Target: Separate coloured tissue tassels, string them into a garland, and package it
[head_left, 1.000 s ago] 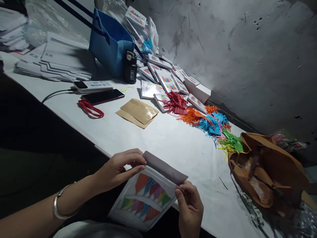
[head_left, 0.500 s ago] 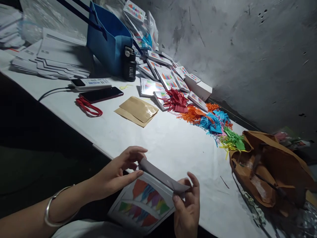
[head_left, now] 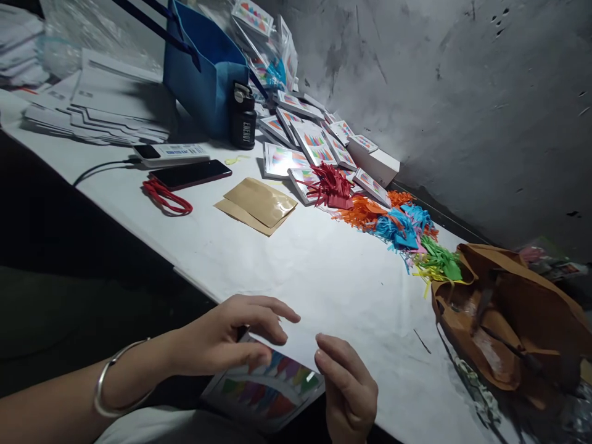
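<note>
A flat packet [head_left: 272, 388] printed with rows of coloured bunting lies at the near edge of the white table [head_left: 324, 271], partly over my lap. Its top flap is folded down flat and looks pale. My left hand [head_left: 235, 336], a silver bangle on its wrist, presses on the packet's top edge, with the thumb on the printed face and the fingers stretched over the flap. My right hand [head_left: 346, 382] has its fingers curled at the flap's right end.
Fringed paper tassels lie in a row: red [head_left: 330, 185], orange [head_left: 365, 213], blue [head_left: 398, 225], green [head_left: 439, 262]. Beyond them are several printed packets [head_left: 314, 145], kraft pouches [head_left: 259, 203], a phone [head_left: 189, 174], a red cord [head_left: 166, 197], a black bottle [head_left: 243, 123] and a blue bag [head_left: 203, 68]. A brown bag [head_left: 504, 308] sits right.
The grey flap that stood raised between my hands has been folded down flat onto the packet. Both hands have dropped lower and now press on it.
</note>
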Tool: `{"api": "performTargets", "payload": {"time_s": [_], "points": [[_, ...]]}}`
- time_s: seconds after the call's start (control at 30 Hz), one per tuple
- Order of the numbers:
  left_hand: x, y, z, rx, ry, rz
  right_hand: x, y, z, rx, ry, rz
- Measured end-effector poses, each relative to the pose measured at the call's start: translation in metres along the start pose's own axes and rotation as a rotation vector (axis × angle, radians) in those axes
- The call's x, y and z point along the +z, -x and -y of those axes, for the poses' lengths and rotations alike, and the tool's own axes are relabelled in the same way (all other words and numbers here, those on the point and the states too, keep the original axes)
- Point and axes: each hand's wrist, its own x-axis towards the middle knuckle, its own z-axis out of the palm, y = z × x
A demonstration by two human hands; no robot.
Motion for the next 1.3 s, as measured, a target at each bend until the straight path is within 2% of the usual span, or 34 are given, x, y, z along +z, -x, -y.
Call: {"api": "performTargets", "payload": {"time_s": [0.13,0.23,0.3,0.47,0.53,0.6,0.67,0.73,0.83,1.07,1.3], "points": [[0.001,-0.005,-0.003,0.001,-0.034,-0.022,-0.016,-0.003,-0.006,-0.282,0.366,0.133],[0.004,-0.007,-0.002,0.04,-0.061,-0.046,-0.021,-0.007,-0.007,-0.361,0.462,0.219],[0.006,-0.006,0.0,0.037,-0.067,-0.074,-0.02,-0.012,-0.005,-0.319,0.399,0.216],[0.01,-0.004,0.005,0.057,-0.073,-0.094,-0.01,-0.023,0.007,0.068,0.047,0.141],[0.012,-0.004,0.006,0.057,-0.067,-0.096,-0.01,-0.026,0.011,0.153,-0.012,0.119],[0.013,-0.004,0.006,0.056,-0.065,-0.095,-0.014,-0.03,0.014,0.114,0.059,0.143],[0.014,-0.004,0.003,0.056,-0.056,-0.064,-0.019,-0.036,0.018,0.012,0.166,0.223],[0.015,-0.002,0.0,-0.005,-0.012,-0.029,-0.025,-0.045,0.021,-0.057,0.198,0.316],[0.021,0.002,-0.004,-0.13,0.079,-0.037,-0.029,-0.055,0.024,-0.052,0.122,0.403],[0.043,0.005,-0.006,-0.191,-0.015,-0.261,-0.029,-0.06,0.025,0.063,0.025,0.411],[0.042,0.006,-0.017,-0.211,0.13,-0.142,-0.038,-0.053,0.02,-0.012,0.069,0.471]]}}
